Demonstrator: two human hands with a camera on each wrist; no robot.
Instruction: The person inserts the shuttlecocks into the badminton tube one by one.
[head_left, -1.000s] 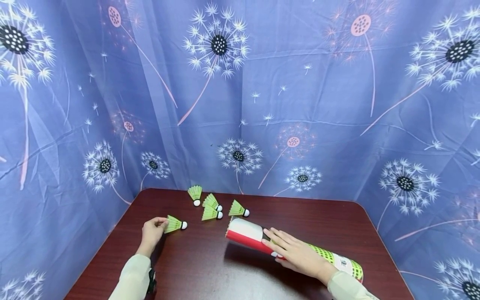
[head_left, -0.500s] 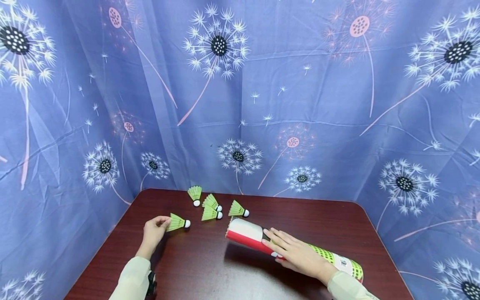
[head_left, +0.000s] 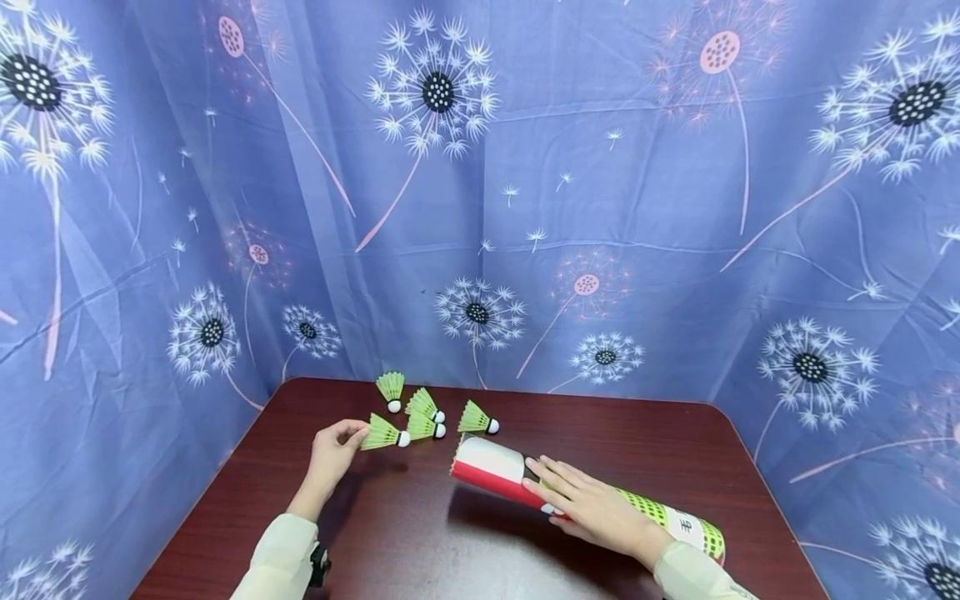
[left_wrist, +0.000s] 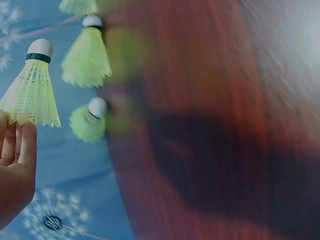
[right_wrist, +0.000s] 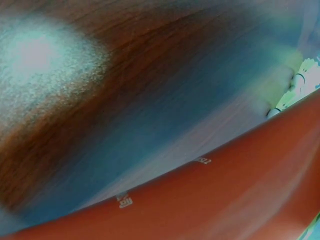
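- Left hand [head_left: 333, 457]: the thumb and fingers are pinching one shuttlecock [head_left: 382, 432] by the edge of its yellow-green skirt; the white cork is pointing away from the hand, toward the person's right.
- Right hand [head_left: 596, 512]: it is resting across the tube [head_left: 487, 471], its fingers extending over the upper side; from here I cannot tell how the palm is bearing on it.
- The tube, red and white toward one end and green-checked toward the other, is slanting over the right half, its mouth facing left and its other end pointing toward the near right. Whether the mouth end is touching the wood, I cannot tell.
- Beyond the left hand, two paired shuttlecocks [head_left: 426, 427] are lying close together, just beside the pinched one; I cannot tell whether it is touching them.
- A rear shuttlecock [head_left: 390, 387] is lying farther back, cork toward the person; a lone shuttlecock [head_left: 474, 418] is lying near the tube's mouth, cork toward the right.
- Pale sleeves [head_left: 273, 552] are covering both forearms.
- The dark reddish-brown tabletop [head_left: 397, 537] is carrying everything; a blue curtain [head_left: 637, 200] printed with dandelions is hanging behind and at both sides.
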